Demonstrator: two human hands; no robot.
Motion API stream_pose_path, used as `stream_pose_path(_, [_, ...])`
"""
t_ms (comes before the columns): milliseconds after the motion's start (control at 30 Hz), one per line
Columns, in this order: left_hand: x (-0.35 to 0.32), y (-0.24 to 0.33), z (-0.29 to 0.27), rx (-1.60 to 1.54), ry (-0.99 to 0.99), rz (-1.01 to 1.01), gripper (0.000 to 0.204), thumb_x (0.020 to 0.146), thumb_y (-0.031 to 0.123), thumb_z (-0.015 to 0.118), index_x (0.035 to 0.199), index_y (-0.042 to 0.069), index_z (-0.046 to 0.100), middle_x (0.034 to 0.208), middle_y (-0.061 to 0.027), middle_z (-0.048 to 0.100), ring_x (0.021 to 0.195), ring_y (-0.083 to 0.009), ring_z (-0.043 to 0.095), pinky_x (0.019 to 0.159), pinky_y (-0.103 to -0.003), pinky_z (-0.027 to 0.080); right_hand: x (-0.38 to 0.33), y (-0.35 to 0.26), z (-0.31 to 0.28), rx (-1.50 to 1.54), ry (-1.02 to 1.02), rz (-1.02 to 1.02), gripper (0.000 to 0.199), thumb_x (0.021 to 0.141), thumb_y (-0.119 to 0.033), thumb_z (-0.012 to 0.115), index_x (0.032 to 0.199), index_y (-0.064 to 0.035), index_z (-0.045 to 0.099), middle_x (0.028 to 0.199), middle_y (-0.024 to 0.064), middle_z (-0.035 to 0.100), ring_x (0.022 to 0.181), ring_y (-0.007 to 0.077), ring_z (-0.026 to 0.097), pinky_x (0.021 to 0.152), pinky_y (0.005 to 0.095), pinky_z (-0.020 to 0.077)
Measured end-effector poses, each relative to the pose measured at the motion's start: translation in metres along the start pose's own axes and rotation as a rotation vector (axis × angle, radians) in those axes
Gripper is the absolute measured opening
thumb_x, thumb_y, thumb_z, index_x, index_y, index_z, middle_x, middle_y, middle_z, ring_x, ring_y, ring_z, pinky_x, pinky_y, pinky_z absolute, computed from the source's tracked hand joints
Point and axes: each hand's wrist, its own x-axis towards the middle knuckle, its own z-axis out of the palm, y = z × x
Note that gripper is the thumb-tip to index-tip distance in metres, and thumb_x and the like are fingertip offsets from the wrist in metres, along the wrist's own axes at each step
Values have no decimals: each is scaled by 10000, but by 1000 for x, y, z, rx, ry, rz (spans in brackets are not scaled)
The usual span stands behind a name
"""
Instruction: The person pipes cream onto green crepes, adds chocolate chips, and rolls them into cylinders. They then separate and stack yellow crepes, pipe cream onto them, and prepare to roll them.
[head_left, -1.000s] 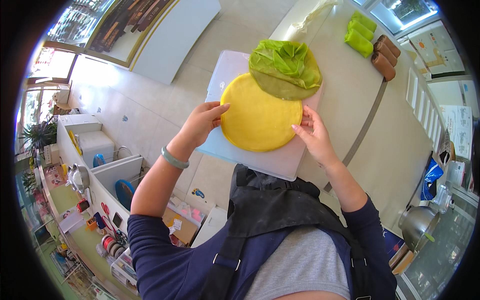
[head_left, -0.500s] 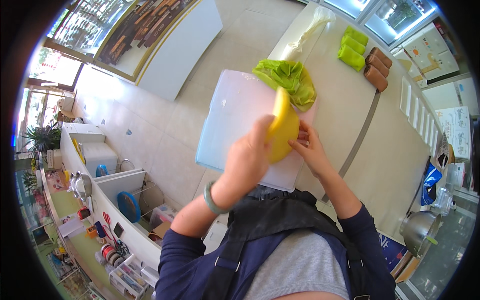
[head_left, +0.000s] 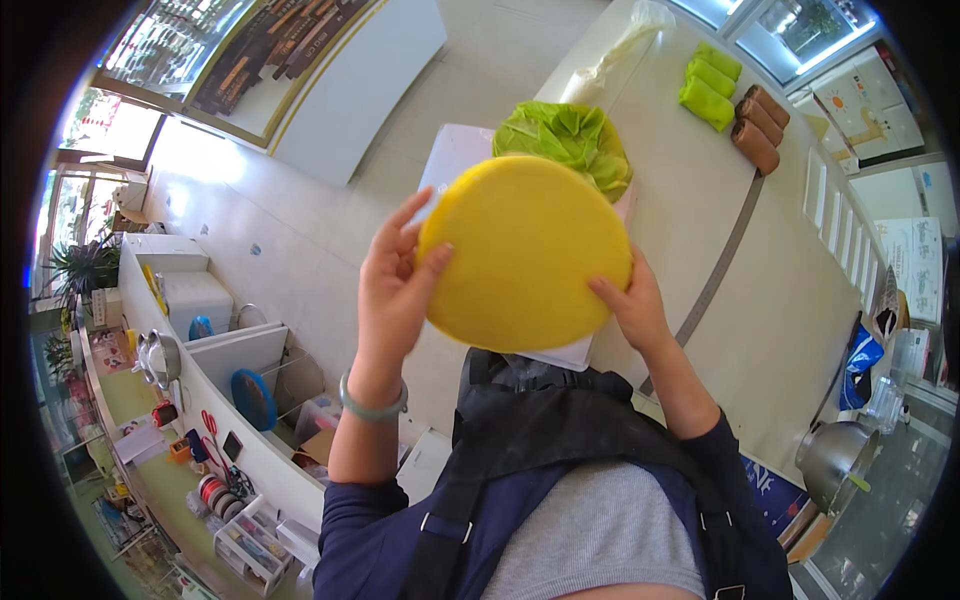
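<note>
I hold a round, flat yellow disc up in front of me, its broad face turned toward me. My left hand grips its left edge, thumb on the face and fingers behind. At the lower right edge, my right hand pinches it the same way, its other fingers mostly hidden. Just beyond the disc lie green lettuce leaves, partly covered by it. Under them a pale board shows only in part; the disc hides the rest.
A long pale table extends to the right. Toward its far end are rolled green cloths, brown rolls and a crumpled clear plastic bag. A metal bowl stands at the lower right. At left is a cluttered counter.
The yellow disc has turned from a steep tilt to face me, and it now covers most of the board. My left hand has shifted left along with its edge.
</note>
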Motion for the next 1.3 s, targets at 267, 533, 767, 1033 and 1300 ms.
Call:
stream_pose_path(267, [-27, -78, -18, 849, -193, 331, 374, 850, 52, 771, 1213, 62, 682, 1246, -126, 644, 1182, -365, 590, 1052, -464, 464, 8, -10, 14, -1079, -46, -431, 376, 842, -199, 821, 1152, -89, 637, 1082, 67, 649, 1048, 302, 625, 889, 412, 523])
stream_pose_path(533, [-37, -84, 9, 864, -515, 372, 230, 786, 129, 829, 995, 123, 734, 1031, -14, 654, 1018, -239, 612, 935, -396, 465, 15, 3, 4, -926, -632, -583, 173, 818, -153, 798, 947, -138, 683, 991, 10, 616, 1014, 242, 608, 907, 391, 468])
stream_pose_path(767, [-35, -86, 7, 1017, -572, 652, 104, 804, 144, 708, 890, 111, 658, 976, -8, 616, 959, -217, 595, 905, -356, 463, 14, -1, 6, -951, -645, -629, 177, 824, -169, 787, 953, -133, 672, 988, 20, 617, 999, 243, 606, 894, 397, 470])
stream_pose_path(1033, [-27, -92, 13, 953, -554, 486, 114, 846, 125, 670, 920, 94, 589, 929, -37, 588, 913, -247, 593, 836, -376, 469, 7, 0, 30, -945, -574, -519, 221, 819, -212, 809, 964, -122, 669, 995, 48, 621, 1009, 260, 606, 903, 413, 466])
stream_pose_path(1300, [-12, -77, 0, 794, -577, 292, 229, 905, 107, 718, 1128, 84, 672, 1117, -102, 635, 1087, -330, 605, 973, -427, 473, 14, -10, 2, -870, -225, -328, 237, 875, -168, 788, 1056, -64, 677, 1089, 78, 648, 951, 260, 666, 837, 391, 534])
